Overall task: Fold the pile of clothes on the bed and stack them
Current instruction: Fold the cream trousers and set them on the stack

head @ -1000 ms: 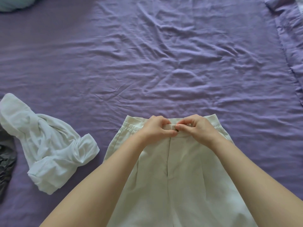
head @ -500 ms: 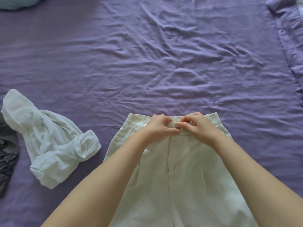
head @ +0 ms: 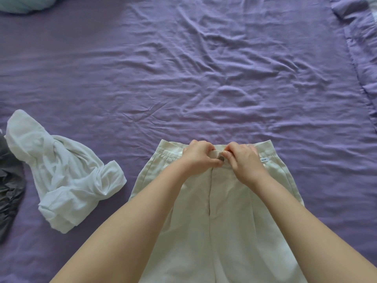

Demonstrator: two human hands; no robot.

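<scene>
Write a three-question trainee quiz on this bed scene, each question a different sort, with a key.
1. True or false: both the left hand and the right hand pinch the waistband of the cream cotton trousers.
2. Which lies nearest the crumpled white jersey top? A: the dark grey crumpled garment; B: the pale blue pillow; C: the cream cotton trousers' small white label.
3. Fill in: a small round ___ shows between the two thumbs.

Key: 1 true; 2 A; 3 button.
</scene>
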